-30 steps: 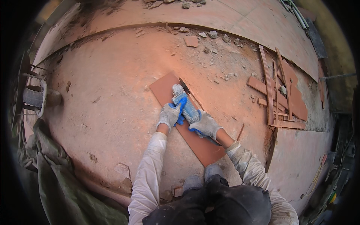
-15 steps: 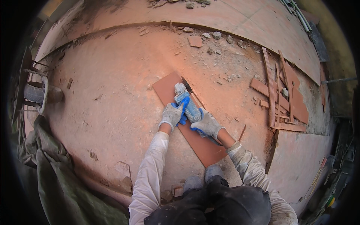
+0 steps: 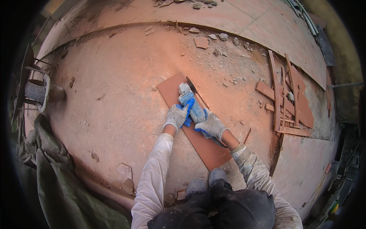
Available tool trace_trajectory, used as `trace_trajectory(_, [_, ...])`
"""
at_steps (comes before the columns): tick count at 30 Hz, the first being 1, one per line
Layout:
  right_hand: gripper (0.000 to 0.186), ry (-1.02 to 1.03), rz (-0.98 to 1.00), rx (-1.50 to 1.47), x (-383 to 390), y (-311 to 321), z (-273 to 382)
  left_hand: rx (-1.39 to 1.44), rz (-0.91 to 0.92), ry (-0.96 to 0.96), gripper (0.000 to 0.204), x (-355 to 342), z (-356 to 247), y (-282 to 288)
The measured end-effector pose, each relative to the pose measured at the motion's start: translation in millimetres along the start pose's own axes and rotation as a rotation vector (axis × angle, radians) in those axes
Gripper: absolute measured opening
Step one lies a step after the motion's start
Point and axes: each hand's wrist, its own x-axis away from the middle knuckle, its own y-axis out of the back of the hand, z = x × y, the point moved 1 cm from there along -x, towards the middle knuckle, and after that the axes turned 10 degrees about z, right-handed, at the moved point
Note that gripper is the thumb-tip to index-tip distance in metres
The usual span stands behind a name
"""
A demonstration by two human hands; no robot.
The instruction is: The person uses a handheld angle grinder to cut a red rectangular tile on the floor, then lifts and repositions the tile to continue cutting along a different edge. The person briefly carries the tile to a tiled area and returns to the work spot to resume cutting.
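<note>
With the angle grinder (image 3: 196,111) as the middle of my clock and twelve straight ahead of me, it sits over the far half of a long terracotta-coloured tile (image 3: 207,147). My left hand (image 3: 178,116), in a grey glove with blue palm, is wrapped around the body just behind the gear head (image 3: 185,89); my right hand (image 3: 212,126), gloved alike, is closed around the rear. I judge the tool rigid and fairly heavy, weightier toward the head, its dusty casing perhaps a little slick, so the two-handed hold at the neck and tail suits it, well away from the dark cutting disc (image 3: 191,84). The disc itself I would take to be thin and breakable if twisted. The tile looks stiff and brittle; its broad sides would be the place to grasp it. The grinder's long axis runs from five o'clock to eleven, head toward eleven, and the disc stands nearly edge-on to me on the head's one o'clock side. The tile lies along almost the same line, its near end by my boots (image 3: 218,175) at six o'clock. A thin strip (image 3: 203,100) lies along its right long edge. Tile offcuts (image 3: 275,93) are heaped toward three o'clock, and a dark green tarpaulin (image 3: 57,171) slumps at eight.
</note>
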Motion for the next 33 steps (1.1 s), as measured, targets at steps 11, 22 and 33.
trace_trajectory(11, [0.07,0.058,0.004,-0.007,-5.6,0.1,-1.5,0.0,0.007,-0.028,0.079,2.7,-2.4,0.5])
trace_trajectory(22, [0.068,0.067,-0.003,0.007,-11.6,0.4,2.5,-0.004,0.017,-0.014,0.077,6.2,-5.3,2.3])
trace_trajectory(33, [0.066,0.038,0.007,-0.057,-12.8,-0.6,5.6,-0.031,-0.028,-0.029,0.083,11.6,-9.3,3.8])
